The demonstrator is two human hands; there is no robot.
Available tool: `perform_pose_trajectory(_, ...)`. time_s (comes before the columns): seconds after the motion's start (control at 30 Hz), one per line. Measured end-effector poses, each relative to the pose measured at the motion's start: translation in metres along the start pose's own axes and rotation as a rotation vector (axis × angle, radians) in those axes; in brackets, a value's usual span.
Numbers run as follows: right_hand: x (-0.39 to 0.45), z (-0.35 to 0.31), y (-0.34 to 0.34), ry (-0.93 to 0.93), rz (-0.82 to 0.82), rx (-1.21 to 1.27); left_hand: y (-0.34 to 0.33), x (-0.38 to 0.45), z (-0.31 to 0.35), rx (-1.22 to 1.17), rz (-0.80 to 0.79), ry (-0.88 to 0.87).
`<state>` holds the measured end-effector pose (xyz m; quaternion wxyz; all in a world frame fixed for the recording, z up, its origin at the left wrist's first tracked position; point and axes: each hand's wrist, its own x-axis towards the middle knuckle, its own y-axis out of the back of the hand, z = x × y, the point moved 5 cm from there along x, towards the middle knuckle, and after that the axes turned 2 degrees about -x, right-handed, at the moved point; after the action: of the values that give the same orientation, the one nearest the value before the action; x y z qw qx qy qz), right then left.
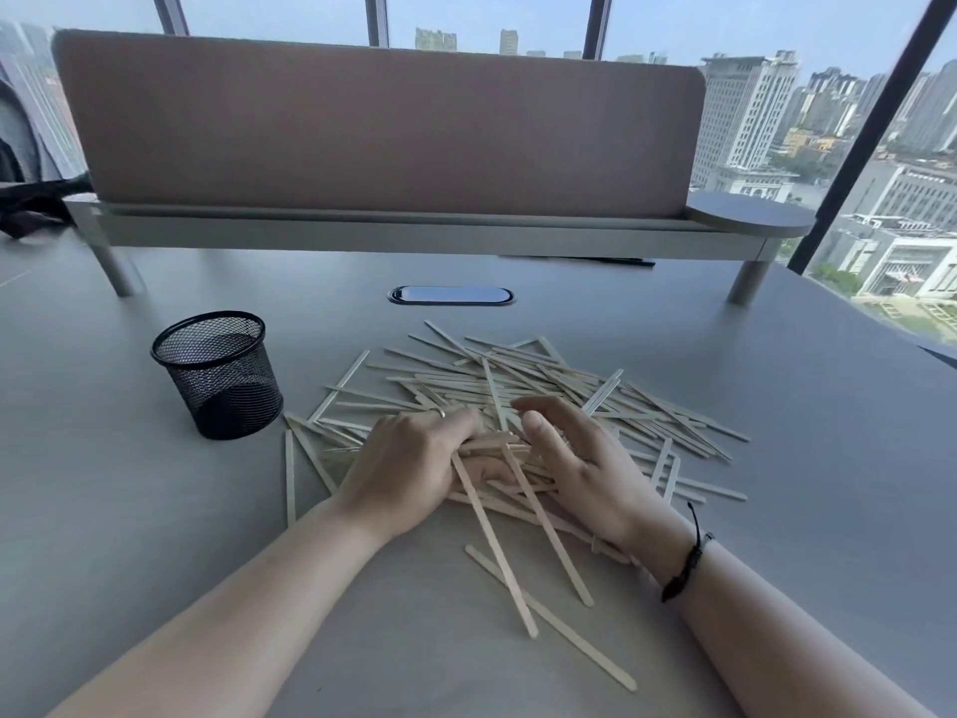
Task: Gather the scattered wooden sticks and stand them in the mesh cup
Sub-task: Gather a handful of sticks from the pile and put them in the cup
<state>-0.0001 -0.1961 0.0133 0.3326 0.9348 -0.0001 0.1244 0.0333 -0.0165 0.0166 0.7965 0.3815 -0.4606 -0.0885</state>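
**Stick gather — hands in pile, cup empty**

Left to right. Mesh cup [217, 373] stands upright on the grey desk [129, 536], left of the pile, apart from it but near; nothing inside that you can see through the mesh.

Your left hand [409, 466] sits palm-down on the near-left part of the sticks [569, 391], fingers curled over a small bundle w/ a couple of long sticks poking out toward you. Looks like a loose hold, not a tight clamp.

Your right hand [580, 458] is just beside it, fingers spread and cupped, thumb up, resting on the pile; grips nothing that I can make out. Black cord bracelet [689, 557] on that wrist.

Most sticks lie criss-crossed centre-right, a few strays nearer you and by the cup base.

Handling, est.: sticks thin, flat, light, stiff but prob. snap if bent; smooth, so they slide over each other and fan out. Suggest you rake w/ both hands to align them parallel, then pinch the bundle around mid-length, tap ends on desk to square up. Cup is light too — may tip if the bundle hits the rim.
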Motion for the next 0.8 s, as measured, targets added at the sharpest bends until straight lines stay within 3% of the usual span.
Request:
perform_pose_trajectory(0.23,0.001,0.002,-0.006,0.039,-0.032,-0.073,0.017,0.002,-0.006,-0.044,0.208,0.078)
perform_pose_trajectory(0.57,-0.003,-0.003,-0.009,0.091,-0.127,-0.255,0.051,0.009,0.004,-0.125,0.388,0.107)
perform_pose_trajectory(0.8,-0.007,-0.008,-0.015,0.11,-0.215,-0.297,0.08,0.017,-0.01,-0.634,0.628,0.352)
